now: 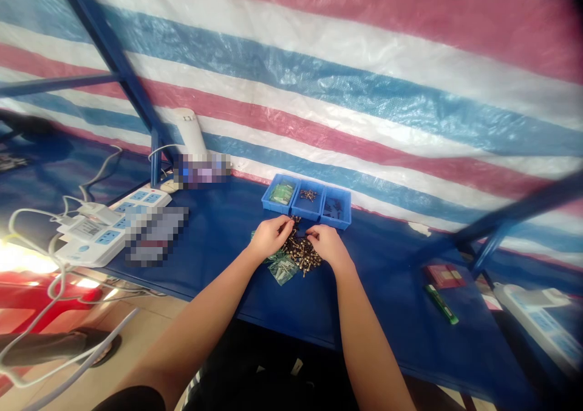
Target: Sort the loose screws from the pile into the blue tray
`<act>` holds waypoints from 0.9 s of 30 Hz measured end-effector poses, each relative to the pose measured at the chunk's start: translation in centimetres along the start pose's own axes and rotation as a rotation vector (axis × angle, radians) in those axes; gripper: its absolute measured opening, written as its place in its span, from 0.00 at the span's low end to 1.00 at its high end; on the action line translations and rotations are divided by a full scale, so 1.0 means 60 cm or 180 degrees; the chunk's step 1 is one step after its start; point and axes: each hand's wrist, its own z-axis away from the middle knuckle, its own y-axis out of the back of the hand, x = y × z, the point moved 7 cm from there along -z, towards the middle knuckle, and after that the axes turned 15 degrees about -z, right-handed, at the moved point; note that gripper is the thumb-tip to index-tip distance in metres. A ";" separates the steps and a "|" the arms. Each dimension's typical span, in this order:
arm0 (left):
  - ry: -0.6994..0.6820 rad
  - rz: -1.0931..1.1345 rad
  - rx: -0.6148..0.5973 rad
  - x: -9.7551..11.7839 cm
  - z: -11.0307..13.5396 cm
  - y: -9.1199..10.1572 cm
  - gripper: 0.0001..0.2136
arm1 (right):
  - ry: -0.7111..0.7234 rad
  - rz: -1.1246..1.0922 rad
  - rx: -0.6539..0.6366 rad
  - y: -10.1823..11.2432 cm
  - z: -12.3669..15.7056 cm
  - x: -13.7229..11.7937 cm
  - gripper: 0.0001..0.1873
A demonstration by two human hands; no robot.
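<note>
A pile of small brass and dark screws (300,254) lies on the blue table cover (401,314). My left hand (269,236) rests at the pile's left edge, fingers curled and pinched at the top of the pile. My right hand (328,244) sits at the pile's right edge, fingers bent in on the screws. What either pinch holds is too small to make out. A small clear bag of parts (283,269) lies just in front of the pile. Behind the pile stand three joined blue bins (306,201) with small parts in them.
White power strips (112,226) with plugs and cables lie at the left, and another strip (542,320) at the right edge. A green pen-like thing (441,303) and a red card (443,275) lie to the right. A striped tarp hangs behind, with blue frame bars (113,53).
</note>
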 end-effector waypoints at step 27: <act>-0.0516 0.0190 0.0050 0.016 0.003 -0.009 0.14 | 0.0722 -0.1278 0.1546 0.020 0.019 -0.079 0.07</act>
